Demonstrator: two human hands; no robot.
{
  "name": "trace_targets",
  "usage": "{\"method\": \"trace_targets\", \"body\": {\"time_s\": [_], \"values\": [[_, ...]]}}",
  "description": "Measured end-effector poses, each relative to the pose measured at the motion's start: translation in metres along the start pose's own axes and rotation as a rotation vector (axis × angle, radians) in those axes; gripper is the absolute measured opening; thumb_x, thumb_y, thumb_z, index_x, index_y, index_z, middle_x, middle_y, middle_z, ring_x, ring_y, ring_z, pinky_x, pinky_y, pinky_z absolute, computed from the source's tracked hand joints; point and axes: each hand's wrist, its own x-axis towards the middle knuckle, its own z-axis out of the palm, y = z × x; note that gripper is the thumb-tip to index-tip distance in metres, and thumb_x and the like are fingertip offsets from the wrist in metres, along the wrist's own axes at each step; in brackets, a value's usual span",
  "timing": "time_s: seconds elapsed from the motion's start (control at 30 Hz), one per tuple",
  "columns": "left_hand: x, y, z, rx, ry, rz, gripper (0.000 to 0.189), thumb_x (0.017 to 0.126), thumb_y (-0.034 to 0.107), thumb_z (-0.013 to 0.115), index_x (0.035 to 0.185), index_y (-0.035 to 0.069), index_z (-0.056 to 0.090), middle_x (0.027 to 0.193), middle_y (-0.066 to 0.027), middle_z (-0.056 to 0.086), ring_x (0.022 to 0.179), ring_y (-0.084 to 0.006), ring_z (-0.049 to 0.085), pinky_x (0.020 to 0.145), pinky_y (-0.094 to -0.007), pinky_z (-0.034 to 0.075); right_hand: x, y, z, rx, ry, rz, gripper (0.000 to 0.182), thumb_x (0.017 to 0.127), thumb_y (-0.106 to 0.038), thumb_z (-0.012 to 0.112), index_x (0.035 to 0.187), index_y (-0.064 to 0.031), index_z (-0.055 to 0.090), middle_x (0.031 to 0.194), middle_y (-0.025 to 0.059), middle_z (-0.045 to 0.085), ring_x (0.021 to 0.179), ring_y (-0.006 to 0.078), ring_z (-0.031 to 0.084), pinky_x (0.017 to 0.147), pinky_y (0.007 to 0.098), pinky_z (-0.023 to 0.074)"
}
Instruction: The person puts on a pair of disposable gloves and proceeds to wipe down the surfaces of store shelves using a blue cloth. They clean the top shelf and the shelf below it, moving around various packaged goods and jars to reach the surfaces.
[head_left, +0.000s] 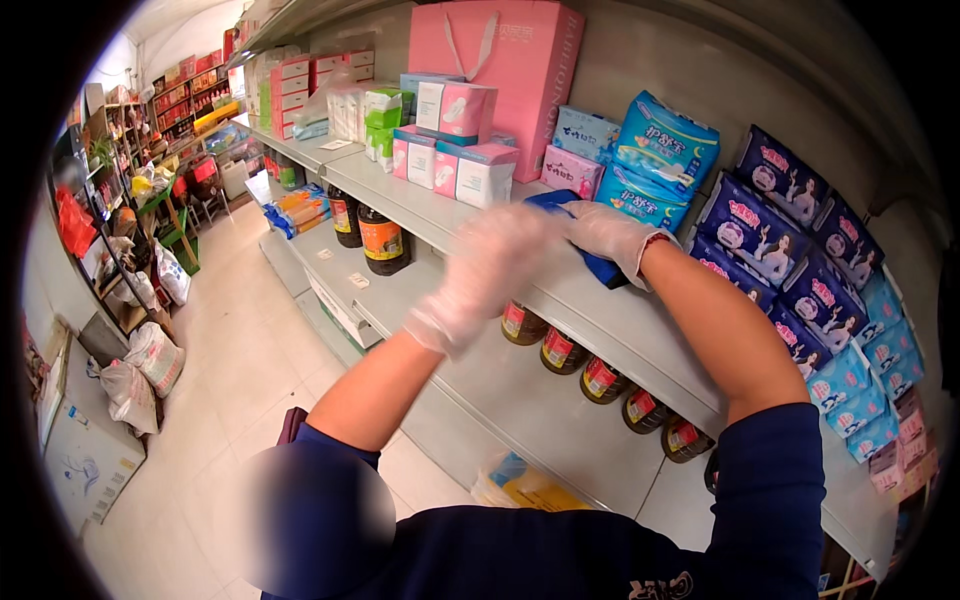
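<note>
My right hand (611, 231), in a clear plastic glove, grips a dark blue cloth (600, 268) against the grey metal shelf (570, 292). Parts of the cloth show above and below the hand. My left hand (506, 255), gloved the same way, is blurred beside it over the shelf's front; its fingers cannot be made out. Just behind the right hand stand blue packs of sanitary pads (664, 146), with a small pink pack (571, 171) and a light blue pack (585, 133) to their left. White-and-pink pad packs (476, 174) sit beyond my left hand.
A pink paper gift bag (487, 60) stands against the back panel. Dark purple pad packs (754, 217) are stacked at right. Below are large dark sauce bottles (384, 240) and a row of red-labelled bottles (562, 350). White sacks (154, 356) and a white chest freezer (94, 442) line the aisle's left.
</note>
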Motion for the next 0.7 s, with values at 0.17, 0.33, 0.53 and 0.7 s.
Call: {"method": "trace_targets", "body": {"time_s": [0.17, 0.33, 0.53, 0.7], "values": [[0.018, -0.065, 0.002, 0.352, -0.342, -0.286, 0.030, 0.088, 0.038, 0.064, 0.086, 0.009, 0.072, 0.081, -0.0101, 0.070, 0.081, -0.0283, 0.068, 0.069, -0.0373, 0.053, -0.012, -0.004, -0.008, 0.009, -0.024, -0.060, 0.070, 0.097, -0.055, 0.040, 0.148, -0.0071, 0.040, 0.150, 0.0175, 0.042, 0.136, 0.0323, 0.043, 0.112, 0.0363, 0.0334], [0.035, -0.056, -0.002, 0.246, -0.818, -0.383, 0.056, 0.085, 0.061, 0.060, 0.085, 0.007, 0.075, 0.083, -0.0124, 0.071, 0.085, -0.0305, 0.069, 0.075, -0.0391, 0.053, -0.049, 0.007, -0.016, -0.066, -0.037, -0.056, 0.063, 0.098, -0.051, 0.040, 0.145, -0.0097, 0.045, 0.144, 0.0168, 0.049, 0.130, 0.0334, 0.049, 0.110, 0.0386, 0.0368], [0.056, -0.062, -0.005, 0.176, -1.044, -0.330, 0.056, 0.088, 0.060, 0.057, 0.100, 0.009, 0.075, 0.089, -0.0169, 0.070, 0.088, -0.0356, 0.066, 0.079, -0.0411, 0.050, -0.103, 0.030, -0.009, -0.132, 0.001, -0.215, 0.057, 0.098, -0.044, 0.041, 0.143, -0.0105, 0.047, 0.140, 0.0181, 0.052, 0.128, 0.0353, 0.049, 0.107, 0.0397, 0.0402], [0.065, -0.055, 0.004, 0.333, -1.047, -0.295, 0.047, 0.090, 0.053, 0.053, 0.101, 0.012, 0.074, 0.093, -0.0152, 0.071, 0.092, -0.0365, 0.066, 0.081, -0.0414, 0.050, -0.135, 0.029, -0.004, -0.199, 0.028, -0.164, 0.055, 0.099, -0.042, 0.041, 0.143, -0.0100, 0.048, 0.138, 0.0192, 0.053, 0.123, 0.0358, 0.053, 0.103, 0.0422, 0.0440]]}}
